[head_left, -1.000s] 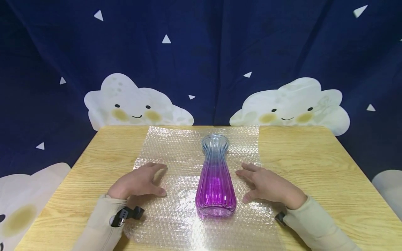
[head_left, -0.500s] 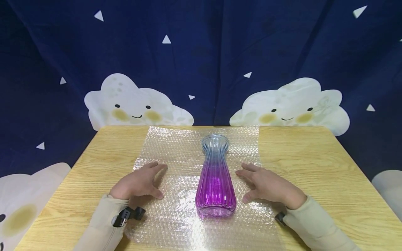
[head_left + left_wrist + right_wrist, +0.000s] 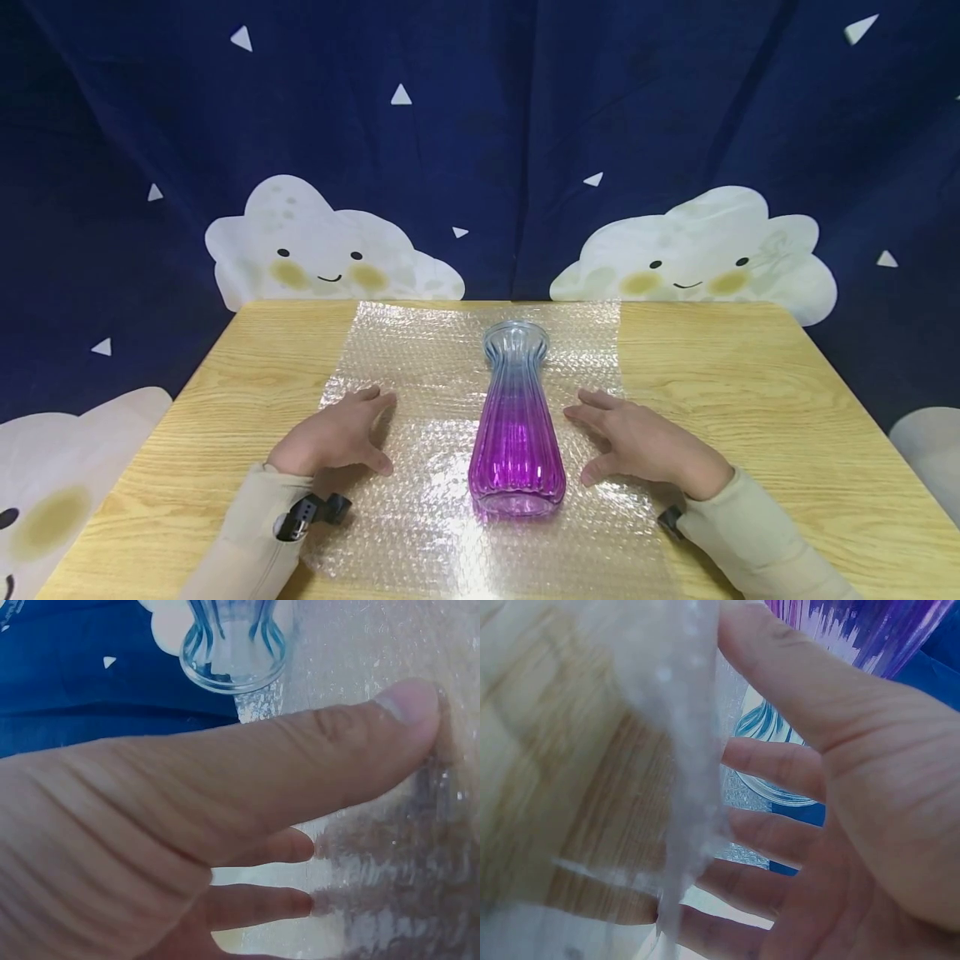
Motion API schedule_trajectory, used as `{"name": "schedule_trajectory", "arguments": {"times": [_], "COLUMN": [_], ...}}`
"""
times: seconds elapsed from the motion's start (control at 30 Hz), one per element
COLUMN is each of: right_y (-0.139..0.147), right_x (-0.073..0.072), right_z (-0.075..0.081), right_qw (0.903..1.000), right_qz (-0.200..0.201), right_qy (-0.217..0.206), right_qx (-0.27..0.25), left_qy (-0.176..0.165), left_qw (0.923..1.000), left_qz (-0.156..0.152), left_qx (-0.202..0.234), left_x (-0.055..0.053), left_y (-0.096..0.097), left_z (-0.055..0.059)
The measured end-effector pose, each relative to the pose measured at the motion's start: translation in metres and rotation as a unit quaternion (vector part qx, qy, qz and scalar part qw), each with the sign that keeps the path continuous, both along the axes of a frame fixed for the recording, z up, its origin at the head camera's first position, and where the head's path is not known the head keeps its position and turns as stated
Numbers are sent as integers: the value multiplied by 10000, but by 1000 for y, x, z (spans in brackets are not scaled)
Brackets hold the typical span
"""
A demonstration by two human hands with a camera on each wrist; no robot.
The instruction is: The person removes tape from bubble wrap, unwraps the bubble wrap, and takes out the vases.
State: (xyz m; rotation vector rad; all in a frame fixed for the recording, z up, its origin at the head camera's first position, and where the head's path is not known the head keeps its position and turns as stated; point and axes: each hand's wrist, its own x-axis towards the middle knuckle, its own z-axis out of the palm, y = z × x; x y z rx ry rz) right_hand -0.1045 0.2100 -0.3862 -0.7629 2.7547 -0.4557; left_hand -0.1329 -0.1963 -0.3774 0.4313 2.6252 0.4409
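Observation:
A ribbed glass vase (image 3: 516,433), blue-clear at its flared mouth and purple toward its base, lies on a sheet of bubble wrap (image 3: 435,358). Its mouth points to the far side. Left of the vase, my left hand (image 3: 333,433) rests on the wrap with thumb and fingers spread, holding nothing. The right hand (image 3: 648,442) lies on the wrap close to the vase's right side, its fingers spread and apart from the glass. In the right wrist view, wrap (image 3: 682,787) touches the extended fingers (image 3: 772,832). The left wrist view shows the vase's rim (image 3: 232,679) beyond the thumb (image 3: 330,742).
The wrap covers the middle of a light wooden table (image 3: 720,367), with bare wood to either side. Behind the table hangs a dark blue curtain (image 3: 480,133) printed with clouds and triangles. Dark straps (image 3: 300,518) sit at both wrists.
My left wrist has shifted slightly to the right, and the left thumb has drawn in a little. The right hand and the vase stay in place. The head view has turned very slightly.

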Motion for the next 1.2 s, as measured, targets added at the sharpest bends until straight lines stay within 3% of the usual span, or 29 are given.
{"name": "schedule_trajectory", "arguments": {"times": [0.57, 0.73, 1.0, 1.2], "right_y": [0, 1, 1, 0], "right_x": [1, 2, 2, 1], "right_z": [0, 1, 1, -1], "right_qw": [10000, 10000, 10000, 9999], "right_qz": [-45, -55, -29, 61], "right_qy": [3, 17, 21, 124], "right_qx": [53, 60, 21, 35], "left_qy": [81, 358, 1158, 1679], "left_qw": [9996, 9985, 9917, 9810], "left_qz": [-231, -399, -445, -15], "left_qx": [-167, -58, 346, 966], "left_x": [0, -1, -4, -5], "left_y": [-1, -3, -4, -1], "left_z": [6, 9, 12, 14]}}
